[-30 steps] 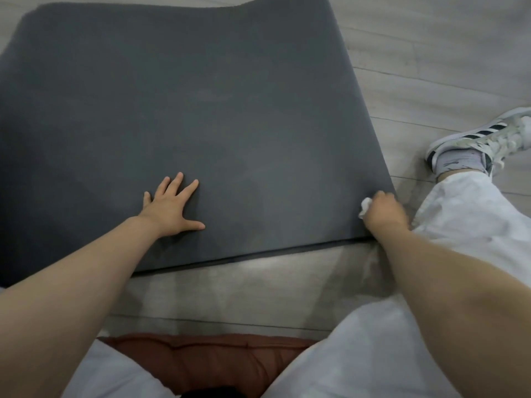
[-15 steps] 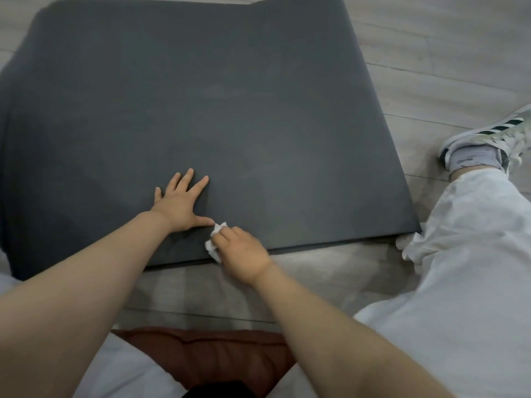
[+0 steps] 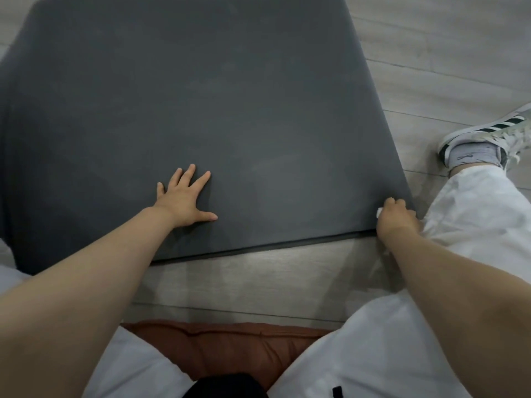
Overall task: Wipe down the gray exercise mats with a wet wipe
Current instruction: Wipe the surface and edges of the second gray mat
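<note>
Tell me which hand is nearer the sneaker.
Right. The right hand grips the wipe at the mat's near right corner, below-left of the sneaker; the left hand lies mid-mat.

place: home/workout rm, prob | cues: gray mat (image 3: 201,110), wood-look plank floor (image 3: 445,53), brown cushion (image 3: 230,349)

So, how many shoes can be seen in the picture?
1: a white sneaker with dark stripes on the floor at the right, past the mat's right edge. The other foot is out of view.

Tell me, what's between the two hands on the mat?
Only bare gray mat. The head view shows nothing between the flat left hand and the right hand gripping the wet wipe.
</note>
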